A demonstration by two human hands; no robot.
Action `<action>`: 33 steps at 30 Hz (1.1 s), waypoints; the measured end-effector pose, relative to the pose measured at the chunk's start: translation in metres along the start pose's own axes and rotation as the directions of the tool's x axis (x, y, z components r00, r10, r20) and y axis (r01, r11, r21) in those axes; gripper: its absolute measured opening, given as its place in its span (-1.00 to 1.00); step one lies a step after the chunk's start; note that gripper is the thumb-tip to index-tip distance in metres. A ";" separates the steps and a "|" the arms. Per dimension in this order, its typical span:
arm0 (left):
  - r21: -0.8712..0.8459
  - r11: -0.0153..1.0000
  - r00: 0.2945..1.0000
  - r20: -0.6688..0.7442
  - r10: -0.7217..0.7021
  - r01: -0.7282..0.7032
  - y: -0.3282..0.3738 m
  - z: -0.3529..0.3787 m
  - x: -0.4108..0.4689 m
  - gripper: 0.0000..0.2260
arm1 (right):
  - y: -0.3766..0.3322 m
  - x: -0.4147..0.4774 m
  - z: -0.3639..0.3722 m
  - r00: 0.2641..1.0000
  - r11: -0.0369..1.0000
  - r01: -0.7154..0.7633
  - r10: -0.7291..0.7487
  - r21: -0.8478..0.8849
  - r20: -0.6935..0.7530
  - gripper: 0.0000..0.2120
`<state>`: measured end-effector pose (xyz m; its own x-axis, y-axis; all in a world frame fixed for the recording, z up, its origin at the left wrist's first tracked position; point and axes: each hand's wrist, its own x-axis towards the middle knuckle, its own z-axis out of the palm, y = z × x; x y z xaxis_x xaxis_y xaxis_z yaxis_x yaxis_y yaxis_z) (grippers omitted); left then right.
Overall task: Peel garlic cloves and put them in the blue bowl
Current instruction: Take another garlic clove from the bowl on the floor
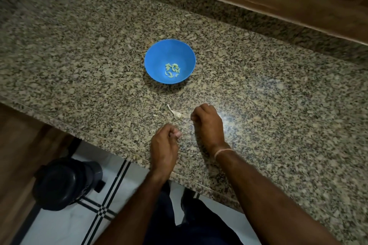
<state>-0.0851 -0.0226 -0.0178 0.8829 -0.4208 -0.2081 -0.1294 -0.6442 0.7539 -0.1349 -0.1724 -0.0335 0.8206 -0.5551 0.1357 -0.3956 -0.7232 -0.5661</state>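
Granite counter [79, 49], speckled grey and tan, bears the blue bowl [159, 53] with peeled cloves [172, 69] in its bottom, well beyond my hands; scraps of garlic skin [176, 114] lie between. My left hand [164, 145] and right hand [209, 123] are both curled near the front edge, and I cannot tell whether either holds anything. Below stand a black bin [65, 183] and white floor tiles [65, 225].

One blue bowl [155, 59] is sitting out, holding about eight peeled cloves [172, 69]. Three skin scraps [177, 114] are lying nearby.
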 end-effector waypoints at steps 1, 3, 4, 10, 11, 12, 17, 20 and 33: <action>0.001 1.000 1.000 0.003 0.001 -0.001 0.001 -0.001 0.000 -0.81 | 0.001 0.002 0.001 1.000 0.998 0.022 -0.021 -0.056 0.024 -0.82; -0.002 1.000 1.000 0.000 0.002 -0.002 0.000 -0.004 0.000 -0.83 | 0.001 0.001 0.003 0.997 0.986 0.054 -0.045 -0.157 0.058 -0.80; -0.003 1.000 1.000 -0.002 -0.001 0.001 -0.001 -0.005 0.000 -0.83 | 0.001 -0.003 0.004 0.997 0.979 0.059 -0.047 -0.196 0.065 -0.80; -0.053 0.997 0.998 -0.029 -0.052 0.050 -0.017 -0.026 -0.007 -0.87 | -0.037 -0.052 -0.001 0.940 0.949 -0.292 0.262 0.121 0.217 -0.83; -0.069 0.996 0.997 -0.038 -0.060 0.057 -0.021 -0.032 -0.009 -0.87 | -0.050 -0.054 -0.001 0.890 0.844 -0.442 0.370 0.303 0.267 -0.79; -0.093 0.994 0.996 -0.054 -0.064 0.059 -0.025 -0.039 -0.011 -0.86 | -0.065 -0.054 0.000 0.829 0.693 -0.558 0.442 0.457 0.342 -0.75; -0.223 0.968 0.974 -0.165 -0.152 0.114 -0.060 -0.099 -0.022 -0.85 | -0.151 -0.052 0.029 0.620 0.117 -0.774 0.341 0.622 0.707 -0.60; -0.281 0.947 0.941 -0.248 -0.229 0.157 -0.106 -0.150 -0.036 -0.78 | -0.202 -0.054 0.074 0.588 0.068 -0.804 0.239 0.591 0.773 -0.65; -0.462 0.822 0.639 -0.530 -0.558 0.334 -0.363 -0.379 -0.145 -0.81 | -0.484 -0.149 0.288 0.311 0.067 -0.950 0.109 0.306 0.944 -0.69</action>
<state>0.0050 0.5142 -0.0254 0.8753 0.4291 -0.2230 0.3970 -0.3744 0.8380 0.0529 0.3793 -0.0138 0.6016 0.1357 -0.7872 -0.6798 0.6044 -0.4153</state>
